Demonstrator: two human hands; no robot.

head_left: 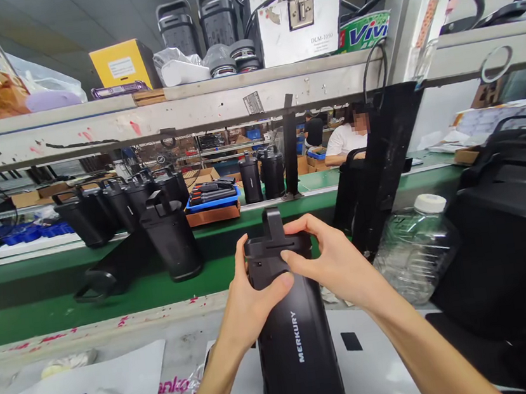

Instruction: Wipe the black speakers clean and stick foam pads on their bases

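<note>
A tall black speaker [296, 340] marked MERKURY stands tilted toward me at the bench's front edge, its handle end pointing away. My left hand [250, 291] wraps round its upper left side, thumb pressed on the front face. My right hand [330, 256] grips the top right, fingers curled over the handle end and thumb on the front. Both hands are closed on the speaker.
Another black speaker [172, 237] stands on the green conveyor belt [42, 313], with one lying beside it [109, 270] and several more behind. A clear plastic jar [416, 248] sits right. Large black housings [512, 237] crowd the right. A seated person [346, 139] works far back. White sheets [76, 392] lie left.
</note>
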